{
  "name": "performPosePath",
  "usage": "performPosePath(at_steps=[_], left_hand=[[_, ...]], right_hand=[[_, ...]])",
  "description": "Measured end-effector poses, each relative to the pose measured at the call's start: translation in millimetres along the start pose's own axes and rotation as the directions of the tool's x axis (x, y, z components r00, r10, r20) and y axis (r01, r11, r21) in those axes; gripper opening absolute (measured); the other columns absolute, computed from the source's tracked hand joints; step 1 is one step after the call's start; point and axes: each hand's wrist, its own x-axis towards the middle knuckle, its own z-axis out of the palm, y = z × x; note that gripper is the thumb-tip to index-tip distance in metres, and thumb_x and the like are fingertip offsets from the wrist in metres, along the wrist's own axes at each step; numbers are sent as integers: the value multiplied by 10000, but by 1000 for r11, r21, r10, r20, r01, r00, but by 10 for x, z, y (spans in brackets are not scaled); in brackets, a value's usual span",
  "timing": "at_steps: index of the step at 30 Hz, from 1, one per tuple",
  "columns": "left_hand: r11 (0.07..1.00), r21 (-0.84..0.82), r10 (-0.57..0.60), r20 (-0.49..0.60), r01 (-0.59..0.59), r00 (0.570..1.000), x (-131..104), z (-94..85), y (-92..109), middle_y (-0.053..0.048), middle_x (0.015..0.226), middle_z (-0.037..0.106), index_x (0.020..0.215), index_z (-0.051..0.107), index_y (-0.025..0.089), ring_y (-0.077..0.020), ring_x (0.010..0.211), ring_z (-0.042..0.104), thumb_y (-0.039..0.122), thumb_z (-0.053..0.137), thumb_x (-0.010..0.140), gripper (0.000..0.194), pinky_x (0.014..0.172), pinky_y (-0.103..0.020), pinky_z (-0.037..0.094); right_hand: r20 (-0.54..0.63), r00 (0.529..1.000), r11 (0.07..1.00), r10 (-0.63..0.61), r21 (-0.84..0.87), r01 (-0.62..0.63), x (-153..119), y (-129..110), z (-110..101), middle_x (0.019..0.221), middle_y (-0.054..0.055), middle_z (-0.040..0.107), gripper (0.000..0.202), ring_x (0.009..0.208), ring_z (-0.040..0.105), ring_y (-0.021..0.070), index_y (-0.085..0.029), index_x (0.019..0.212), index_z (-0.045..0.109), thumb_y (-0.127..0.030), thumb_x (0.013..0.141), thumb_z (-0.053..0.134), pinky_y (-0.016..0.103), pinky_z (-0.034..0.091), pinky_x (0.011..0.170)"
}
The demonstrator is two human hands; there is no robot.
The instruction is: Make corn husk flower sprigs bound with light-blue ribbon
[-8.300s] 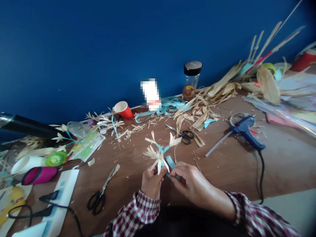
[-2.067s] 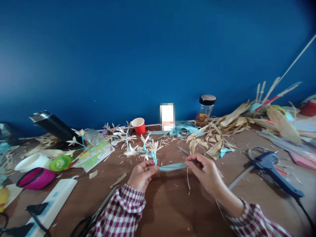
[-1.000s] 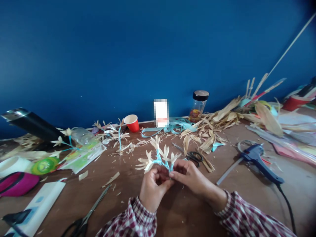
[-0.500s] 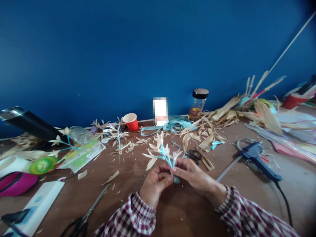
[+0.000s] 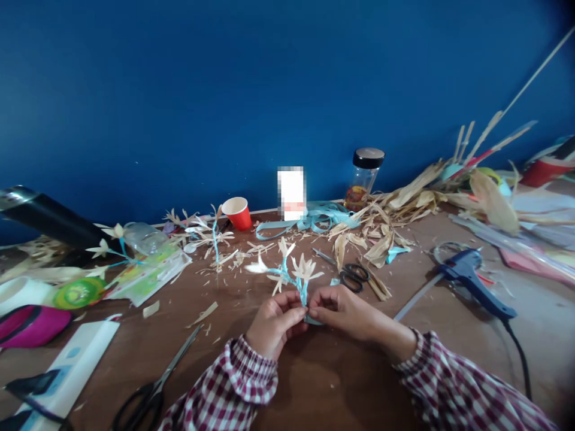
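The flower spray (image 5: 304,270) stands upright just above the brown table (image 5: 345,389), held between the two hands near the front. Its blossoms are pale cream with narrow, pointed petals, dry and papery like husk; the nearest opens widest, while one on the left reaches out sideways. Thin branches wrapped in light blue join into one stem (a little lumpy where they meet). The left hand (image 5: 275,323) pinches that stem low down between thumb and fingers. The right hand (image 5: 348,312), thumb and fingertips pressed together right beside the stem, pinches a light blue ribbon (image 5: 313,321), part of which shows beneath them.
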Motion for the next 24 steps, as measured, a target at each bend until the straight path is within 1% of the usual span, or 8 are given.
performPosePath(at_steps=[3,6,9,11,13,17,22,24], left_hand=[[999,-26,-26,-10,25,1000,-19,28,34,6,692,634,815,672,151,-100,611,589,255,851,508,370,559,-223,516],[1000,-19,7,-33,-7,999,-18,47,27,0,693,642,835,671,148,-112,629,602,302,840,531,381,555,-218,506],[997,54,58,-68,-55,996,-3,37,-6,-4,677,648,806,666,136,-114,631,602,326,816,576,335,562,-214,491],[989,127,84,-76,-74,994,14,10,-24,-10,687,657,805,669,134,-121,651,607,338,796,608,311,583,-222,493],[982,171,92,-52,-82,994,31,-27,-40,-16,725,671,854,678,141,-131,686,612,349,777,635,318,613,-236,501],[980,167,102,21,-104,995,52,-80,-74,-25,784,683,923,684,147,-134,709,614,338,761,663,332,654,-255,505],[982,159,96,57,-104,994,43,-74,-83,-32,803,682,926,684,147,-146,725,617,316,753,674,312,699,-283,509],[977,177,115,52,-123,992,33,-56,-58,-31,806,674,925,679,148,-155,734,614,319,752,670,316,711,-294,507]], right_hand=[[14,1000,999,24,45,-24,-2,22,48,659,-17,557,163,593,453,91,-136,742,604,-277,814,569,211,344,553],[-6,999,998,41,41,-41,-5,16,93,624,-31,528,152,564,430,84,-141,716,589,-267,801,573,206,326,526],[-27,999,999,40,-5,-40,-11,-6,107,595,-40,504,158,547,414,83,-150,687,577,-265,795,573,204,313,505],[-37,999,999,25,-39,-26,-14,-16,103,603,-32,521,157,556,429,88,-152,688,582,-260,800,561,205,321,507],[-42,999,997,8,-73,-11,-16,-20,95,623,-22,546,153,571,449,94,-151,695,589,-250,803,548,207,335,518],[-40,999,994,19,-109,-23,-23,-29,87,612,-31,528,136,559,437,89,-156,681,571,-219,796,535,205,329,512],[-52,998,992,35,-119,-41,-35,-36,95,589,-40,508,116,547,422,87,-160,663,560,-173,775,533,203,318,501],[-51,998,993,25,-114,-31,-36,-37,95,590,-36,517,122,549,430,90,-161,663,565,-173,780,534,206,324,507]])
